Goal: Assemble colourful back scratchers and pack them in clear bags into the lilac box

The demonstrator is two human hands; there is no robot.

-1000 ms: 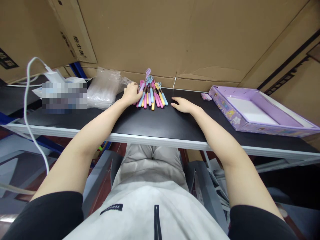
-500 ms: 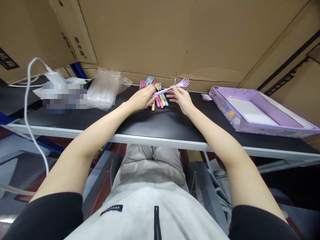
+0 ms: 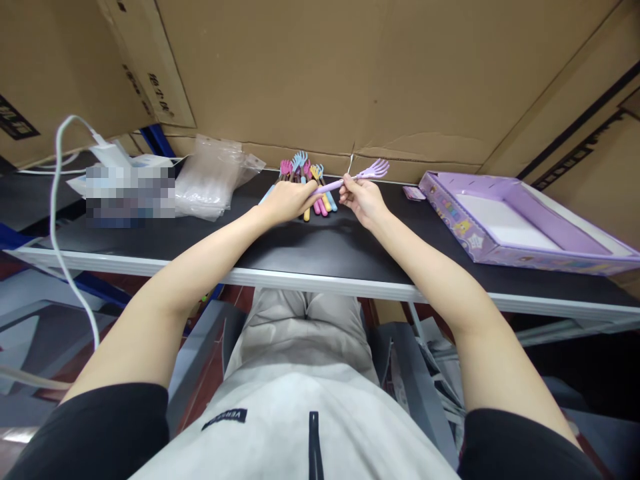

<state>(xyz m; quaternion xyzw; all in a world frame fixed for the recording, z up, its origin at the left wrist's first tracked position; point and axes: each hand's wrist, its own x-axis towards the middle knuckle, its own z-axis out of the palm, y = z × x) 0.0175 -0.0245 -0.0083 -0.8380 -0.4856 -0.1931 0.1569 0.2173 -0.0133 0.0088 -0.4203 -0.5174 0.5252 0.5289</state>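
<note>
A purple hand-shaped scratcher (image 3: 371, 171) is held level above the black table (image 3: 310, 247), its claw end pointing right. My left hand (image 3: 289, 199) grips its handle end. My right hand (image 3: 364, 195) pinches the shaft just below the claw. Behind and under both hands lies a pile of scratchers (image 3: 306, 175) in pink, blue and yellow, several in all, fanned against the cardboard wall.
A purple tray box (image 3: 515, 223) sits at the right of the table. A stack of clear plastic bags (image 3: 209, 177) lies at the left, beside a white charger with a cable (image 3: 60, 200). Cardboard boxes (image 3: 320, 73) wall off the back.
My left hand lifted the purple scratcher out of the pile and swung it rightward. My right hand rose from the table and closed on its shaft.
</note>
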